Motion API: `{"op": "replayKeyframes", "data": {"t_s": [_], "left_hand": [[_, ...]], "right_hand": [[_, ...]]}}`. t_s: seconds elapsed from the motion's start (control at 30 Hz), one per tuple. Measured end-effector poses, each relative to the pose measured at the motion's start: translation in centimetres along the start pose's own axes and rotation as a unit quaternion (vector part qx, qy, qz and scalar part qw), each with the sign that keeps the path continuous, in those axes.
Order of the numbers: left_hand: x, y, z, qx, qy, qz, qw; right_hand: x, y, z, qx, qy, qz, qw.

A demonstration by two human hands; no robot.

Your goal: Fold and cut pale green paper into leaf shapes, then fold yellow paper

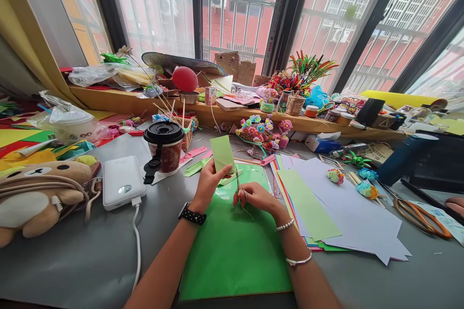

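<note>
My left hand [209, 184] is closed on a light green paper strip [222, 150], held upright with the thumb across its lower part. In my right hand [255, 196] is a small pair of scissors [238, 181], its blades standing along the right edge of the strip. Whether the blades are in the paper I cannot tell. A thin curled paper sliver [249, 214] hangs below the right fingers. Beneath both hands lies a shiny green sheet [235, 260]. To the right, a longer light green strip [310, 205] rests on a stack of white paper [357, 210].
A lidded coffee cup [164, 147], a white power bank [123, 183] with its cable and a plush bear [43, 198] stand left. Orange-handled scissors [422, 219], a blue bottle [406, 157] and another person's hand [456, 205] are right. Craft items crowd the windowsill [232, 118].
</note>
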State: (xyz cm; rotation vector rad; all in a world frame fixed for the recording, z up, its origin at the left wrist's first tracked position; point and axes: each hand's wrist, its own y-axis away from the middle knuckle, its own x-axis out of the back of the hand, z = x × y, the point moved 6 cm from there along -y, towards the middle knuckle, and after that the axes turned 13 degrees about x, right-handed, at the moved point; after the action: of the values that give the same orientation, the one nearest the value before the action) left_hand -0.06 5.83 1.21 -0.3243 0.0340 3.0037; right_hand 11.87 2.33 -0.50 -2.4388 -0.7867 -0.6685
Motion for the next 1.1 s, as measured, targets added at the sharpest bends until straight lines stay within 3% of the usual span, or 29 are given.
{"op": "replayKeyframes", "data": {"t_s": [1.1], "left_hand": [[0.30,-0.01,-0.15,-0.001,0.001,0.023,1.000]], "right_hand": [[-0.08,-0.19,0.25,-0.016,-0.042,0.026,0.999]]}}
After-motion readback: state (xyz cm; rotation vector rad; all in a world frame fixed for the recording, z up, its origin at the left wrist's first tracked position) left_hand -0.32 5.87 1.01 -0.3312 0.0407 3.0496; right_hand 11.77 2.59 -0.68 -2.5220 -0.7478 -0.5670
